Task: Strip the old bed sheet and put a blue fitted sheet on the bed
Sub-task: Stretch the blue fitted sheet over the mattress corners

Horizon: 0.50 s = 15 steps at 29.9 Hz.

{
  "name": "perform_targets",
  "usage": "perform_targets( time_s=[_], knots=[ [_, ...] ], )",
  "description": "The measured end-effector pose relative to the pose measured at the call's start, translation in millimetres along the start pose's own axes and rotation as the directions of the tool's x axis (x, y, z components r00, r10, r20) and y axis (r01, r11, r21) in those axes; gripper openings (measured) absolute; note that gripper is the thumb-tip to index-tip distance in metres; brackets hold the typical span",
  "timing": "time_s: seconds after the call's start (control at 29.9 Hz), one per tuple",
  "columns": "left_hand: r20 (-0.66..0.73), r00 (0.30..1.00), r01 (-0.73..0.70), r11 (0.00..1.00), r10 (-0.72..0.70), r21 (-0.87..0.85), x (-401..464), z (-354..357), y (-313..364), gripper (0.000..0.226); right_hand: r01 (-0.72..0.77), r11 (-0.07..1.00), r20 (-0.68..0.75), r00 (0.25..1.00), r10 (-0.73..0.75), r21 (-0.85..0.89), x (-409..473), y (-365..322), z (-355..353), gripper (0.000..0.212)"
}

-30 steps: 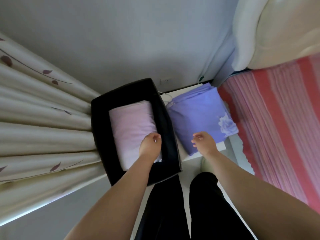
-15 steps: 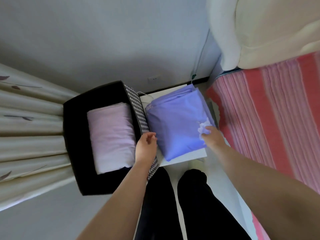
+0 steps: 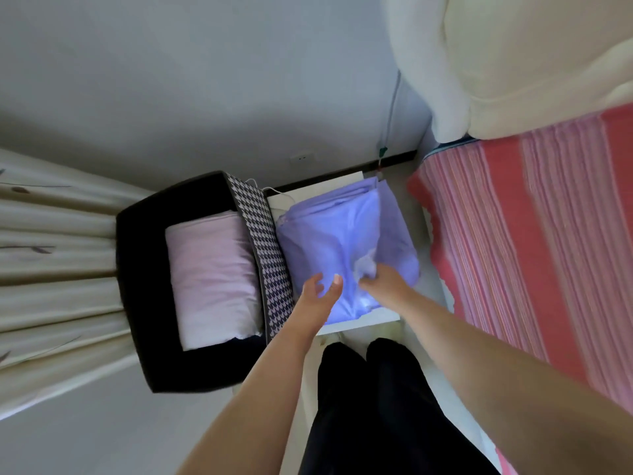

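Beside the bed with its red striped sheet, a white stand bears the folded blue sheet. Right hand grips its cloth; left hand hovers spread at its near edge. Black box holds pink linen.

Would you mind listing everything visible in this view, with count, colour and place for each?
folded sheet: one, blue-violet, on the white stand between box and bed
white stand: one, white, under the folded sheet
storage box: one, black with a houndstooth side, left of the stand
folded linen: one, pale pink, inside the storage box
bed sheet: one, red and pink striped, on the bed at right
pillow: one, cream, at the head of the bed
curtain: one, cream with leaf print, far left
left hand: open, at the folded sheet's near edge
right hand: gripping the folded sheet
legs: two, black trousers, bottom centre
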State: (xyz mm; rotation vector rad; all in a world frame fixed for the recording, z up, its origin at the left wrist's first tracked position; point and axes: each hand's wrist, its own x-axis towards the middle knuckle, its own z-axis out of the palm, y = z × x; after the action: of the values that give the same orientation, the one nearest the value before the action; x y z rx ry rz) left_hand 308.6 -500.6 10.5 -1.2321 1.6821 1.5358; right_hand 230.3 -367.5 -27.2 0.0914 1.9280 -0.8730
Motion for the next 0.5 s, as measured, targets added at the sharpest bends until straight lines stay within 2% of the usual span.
perform_targets(
  time_s=[0.07, 0.13, 0.17, 0.23, 0.27, 0.3, 0.37, 0.4, 0.47, 0.5],
  knots=[
    [0.012, 1.000, -0.020, 0.998, 0.021, -0.065, -3, 2, 14, 0.094, 0.180, 0.982, 0.055, 0.983, -0.177, -0.051, -29, -22, 15, 0.012],
    [-0.069, 0.998, -0.011, 1.000, 0.009, -0.028, -4, -3, 26, 0.105, 0.271, 0.961, 0.128, 0.956, -0.263, -0.055, -54, -33, 32, 0.012],
    [-0.134, 0.991, -0.013, 1.000, 0.013, 0.006, -2, -9, 29, 0.099, 0.281, 0.960, 0.158, 0.948, -0.277, -0.003, -63, -36, 38, 0.015],
    [-0.285, 0.958, 0.000, 0.994, 0.033, 0.113, -7, -24, 28, 0.052, 0.261, 0.948, 0.210, 0.931, -0.297, 0.184, -79, -39, 46, 0.010],
    [-0.331, 0.942, 0.008, 0.987, 0.047, 0.162, -12, -33, 25, 0.040, 0.243, 0.928, 0.204, 0.930, -0.306, 0.282, -83, -39, 48, 0.015],
    [-0.338, 0.939, 0.000, 0.983, 0.064, 0.185, -19, -41, 22, 0.038, 0.185, 0.911, 0.189, 0.945, -0.268, 0.368, -89, -42, 47, 0.029],
    [-0.282, 0.947, -0.087, 0.970, 0.151, 0.227, -34, -50, 16, 0.041, 0.071, 0.842, 0.125, 0.979, -0.163, 0.535, -93, -42, 50, 0.047],
    [-0.232, 0.950, -0.141, 0.950, 0.209, 0.277, -42, -50, 14, 0.043, 0.066, 0.801, 0.086, 0.986, -0.145, 0.595, -94, -43, 51, 0.051],
    [-0.062, 0.948, -0.268, 0.887, 0.312, 0.376, -62, -47, 13, 0.045, 0.092, 0.799, 0.004, 0.993, -0.118, 0.595, -98, -47, 52, 0.069],
    [0.045, 0.935, -0.338, 0.846, 0.351, 0.412, -72, -45, 15, 0.044, 0.105, 0.817, -0.058, 0.994, -0.088, 0.566, -103, -49, 52, 0.070]
  ],
)
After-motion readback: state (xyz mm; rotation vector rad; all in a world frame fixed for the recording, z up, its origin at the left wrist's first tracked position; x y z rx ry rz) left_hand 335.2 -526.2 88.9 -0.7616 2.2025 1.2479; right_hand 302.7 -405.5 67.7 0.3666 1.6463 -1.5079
